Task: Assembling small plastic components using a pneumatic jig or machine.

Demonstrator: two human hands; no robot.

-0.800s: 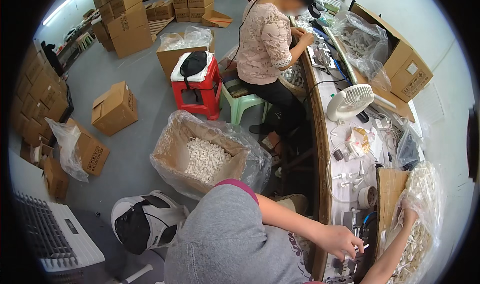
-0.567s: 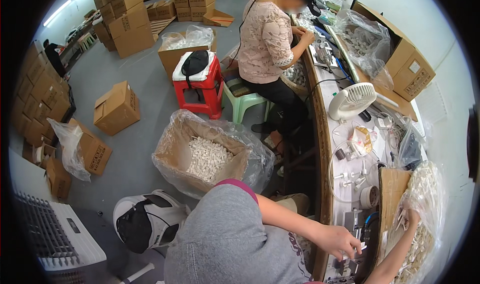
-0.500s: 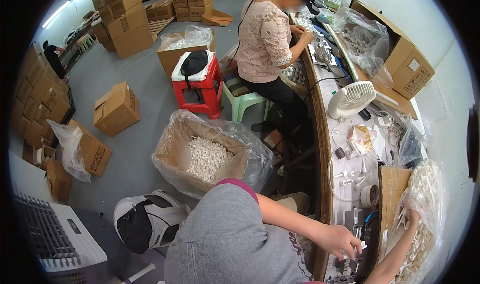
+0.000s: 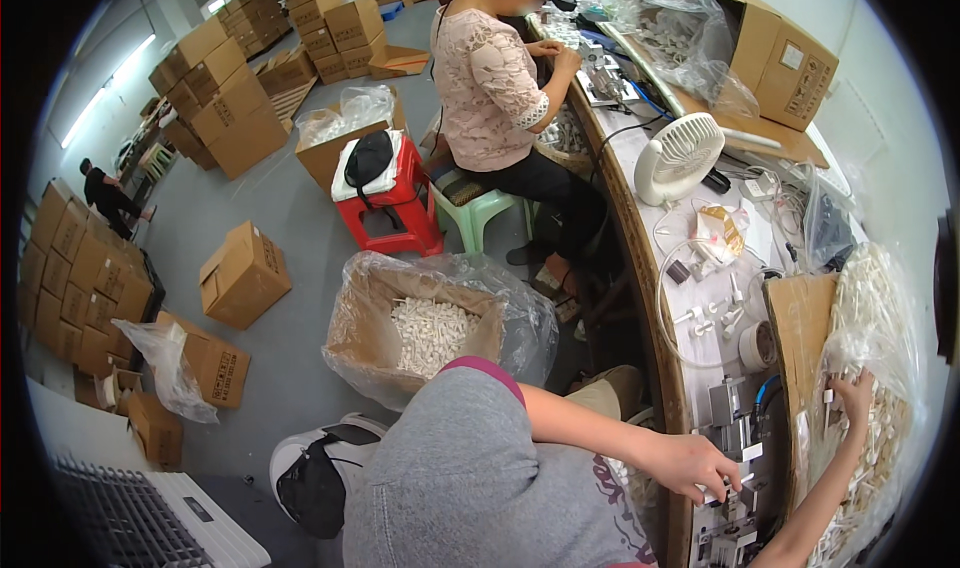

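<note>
My left hand [image 4: 695,466] is over a metal fixture [image 4: 735,418] on the bench, its fingers closed on a small white plastic part [image 4: 742,483]. My right hand [image 4: 853,396] reaches into a box lined with a clear bag [image 4: 895,298]. Many slim white plastic pieces [image 4: 850,473] fill it. My right fingers are bent among the pieces, beside one white piece [image 4: 828,398]; whether they grip anything is not clear.
Bench items include a white fan [image 4: 680,158], a tape roll [image 4: 757,345] and several loose white parts [image 4: 700,318]. A co-worker [image 4: 490,88] sits further along. On the floor stand a bag-lined carton [image 4: 360,318], a red stool [image 4: 385,223] and brown cartons [image 4: 245,273].
The view has shifted, so most things sit differently in the picture. My right hand has moved up from among the white pieces. My left hand stays at the fixture, holding a white part.
</note>
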